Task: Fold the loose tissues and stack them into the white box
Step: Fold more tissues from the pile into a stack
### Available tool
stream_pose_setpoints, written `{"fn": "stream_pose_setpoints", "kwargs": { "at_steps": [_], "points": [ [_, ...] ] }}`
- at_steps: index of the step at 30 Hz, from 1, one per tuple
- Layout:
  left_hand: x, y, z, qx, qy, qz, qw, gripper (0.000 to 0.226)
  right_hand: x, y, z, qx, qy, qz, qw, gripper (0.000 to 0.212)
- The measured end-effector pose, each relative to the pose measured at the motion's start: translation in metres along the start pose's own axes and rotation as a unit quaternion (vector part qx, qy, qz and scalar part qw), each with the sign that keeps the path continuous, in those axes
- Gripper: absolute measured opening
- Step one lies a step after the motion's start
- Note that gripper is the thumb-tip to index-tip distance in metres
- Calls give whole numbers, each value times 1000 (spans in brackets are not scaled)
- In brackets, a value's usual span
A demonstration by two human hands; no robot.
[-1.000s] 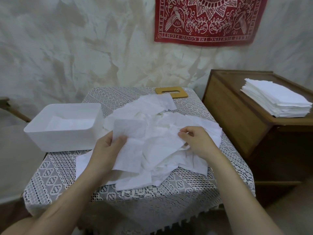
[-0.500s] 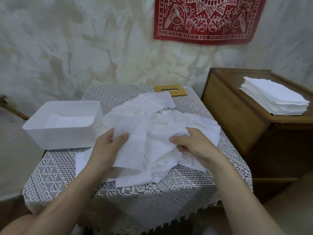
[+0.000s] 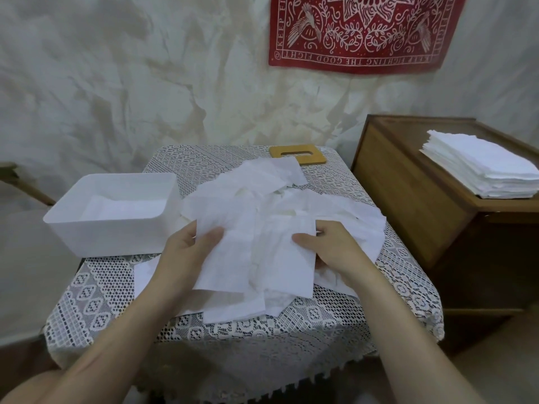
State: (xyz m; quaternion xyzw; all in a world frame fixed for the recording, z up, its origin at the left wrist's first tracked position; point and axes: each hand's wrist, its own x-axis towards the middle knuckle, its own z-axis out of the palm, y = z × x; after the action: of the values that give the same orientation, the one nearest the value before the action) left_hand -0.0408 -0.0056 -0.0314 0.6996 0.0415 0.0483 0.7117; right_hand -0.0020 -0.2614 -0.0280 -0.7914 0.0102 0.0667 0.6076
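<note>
I see the left hand (image 3: 186, 252) pinching one edge of a tissue (image 3: 256, 258), thumb on top, just right of the white box (image 3: 110, 237); the right hand (image 3: 329, 249) grips the opposite edge, farther right of the box; the sheet hangs between them over the heap of loose tissues (image 3: 262, 193), which lies on the table (image 3: 96, 301) beside the box; a flat white layer lies inside the box; a wooden lid (image 3: 300, 158) sits beyond and right of it.

Behind the lace-covered desk (image 3: 102, 301) stands a mottled pale wall (image 3: 116, 83) with a red cloth (image 3: 358, 30) hung high, and right of the desk a wooden cabinet (image 3: 402, 188).
</note>
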Motion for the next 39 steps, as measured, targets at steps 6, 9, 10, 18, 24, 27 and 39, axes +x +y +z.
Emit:
{"fn": "stream_pose_setpoints", "kwargs": {
  "at_steps": [6,9,10,18,24,27,39],
  "points": [
    [1,-4,6,-19,2,-15,1000,17,-9,-5,-4,-36,23,-33,999,14],
    [2,-6,10,-40,-7,-30,999,19,-14,-17,-3,73,26,-58,995,16],
    [4,-7,11,-47,-9,-34,998,20,-16,-21,-3,106,10,-56,993,17],
    [6,-9,18,-82,-40,-50,995,26,-12,-35,7,168,-76,-49,982,20],
    [3,-13,23,-124,-58,-81,987,33,2,-19,46,112,-15,-35,993,31],
    [3,-13,22,-129,-61,-85,986,36,3,-19,46,111,-17,-38,993,23],
    [-2,-10,25,-113,-72,-76,988,34,0,-15,64,77,-2,-69,995,29]
  ]
}}
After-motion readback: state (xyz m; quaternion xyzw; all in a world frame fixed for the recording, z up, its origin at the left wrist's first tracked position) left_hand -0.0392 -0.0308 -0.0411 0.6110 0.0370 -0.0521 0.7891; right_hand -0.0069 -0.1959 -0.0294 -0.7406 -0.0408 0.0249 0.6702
